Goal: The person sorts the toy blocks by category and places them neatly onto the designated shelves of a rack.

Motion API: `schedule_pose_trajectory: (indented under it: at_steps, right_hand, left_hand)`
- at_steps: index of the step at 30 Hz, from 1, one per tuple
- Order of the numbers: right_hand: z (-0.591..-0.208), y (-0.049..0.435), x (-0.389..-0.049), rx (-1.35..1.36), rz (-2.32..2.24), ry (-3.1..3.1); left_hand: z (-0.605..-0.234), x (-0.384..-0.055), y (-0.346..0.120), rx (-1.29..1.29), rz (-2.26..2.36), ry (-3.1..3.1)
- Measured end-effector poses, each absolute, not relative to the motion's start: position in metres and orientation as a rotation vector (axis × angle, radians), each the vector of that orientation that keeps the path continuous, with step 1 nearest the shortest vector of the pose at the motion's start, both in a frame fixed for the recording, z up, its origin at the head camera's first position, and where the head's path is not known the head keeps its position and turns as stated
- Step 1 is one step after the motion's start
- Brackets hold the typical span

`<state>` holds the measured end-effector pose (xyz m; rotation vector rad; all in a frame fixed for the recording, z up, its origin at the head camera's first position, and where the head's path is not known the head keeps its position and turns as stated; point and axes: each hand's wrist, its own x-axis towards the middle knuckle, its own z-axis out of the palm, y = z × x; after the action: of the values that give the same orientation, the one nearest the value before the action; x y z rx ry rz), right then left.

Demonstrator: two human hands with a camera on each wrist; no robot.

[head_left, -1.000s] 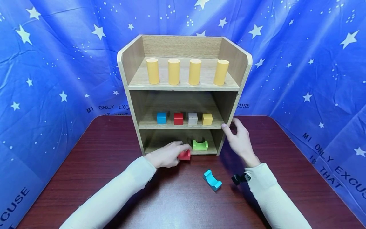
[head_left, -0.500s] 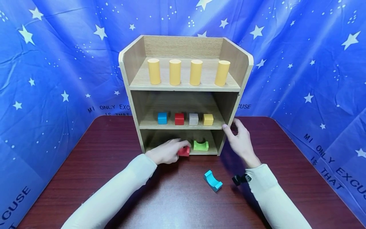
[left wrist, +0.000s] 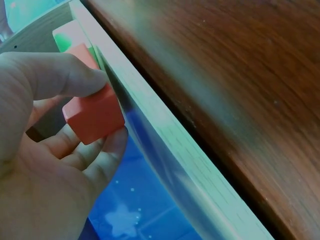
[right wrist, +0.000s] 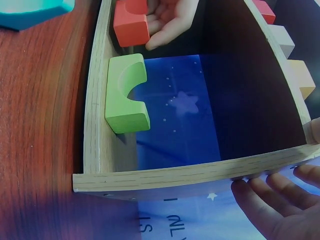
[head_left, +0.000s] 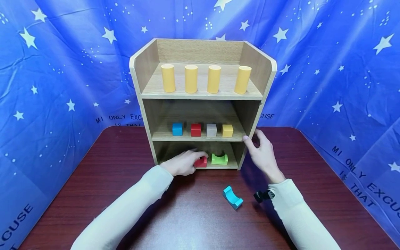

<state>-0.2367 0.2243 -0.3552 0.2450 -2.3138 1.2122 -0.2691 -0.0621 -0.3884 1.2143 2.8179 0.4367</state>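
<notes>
My left hand [head_left: 182, 164] pinches a red arch block [head_left: 201, 162] at the front of the bottom shelf. In the left wrist view the thumb lies on top of the red block [left wrist: 95, 115], fingertips beneath. Just right of it, apart, a green arch block [head_left: 219, 159] stands on the same shelf with its hollow facing up. My right hand [head_left: 262, 154] grips the right side panel of the wooden shelf unit [head_left: 200, 97]. In the right wrist view its thumb is at the panel's inner side and its fingers [right wrist: 272, 200] touch the outside.
A blue arch block [head_left: 232, 198] lies on the dark red table [head_left: 193, 222] in front of the unit. Blue, red, white and yellow cubes [head_left: 227, 131] line the middle shelf. Several yellow cylinders [head_left: 191, 79] stand along the top shelf's front. A blue starry curtain [head_left: 62, 69] surrounds the table.
My left hand has moved the red arch block from in front of the bottom shelf's edge back onto that shelf, beside the green one. The right hand stays on the side panel.
</notes>
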Motion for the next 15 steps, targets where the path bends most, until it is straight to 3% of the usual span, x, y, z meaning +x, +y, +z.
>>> schedule_pose_trajectory:
  at_steps: [15]
  right_hand:
    - [-0.3543,0.224,-0.2351,0.257,1.22,-2.309]
  left_hand:
    - [-0.3917,-0.275,-0.0567,1.209,0.422,2.834]
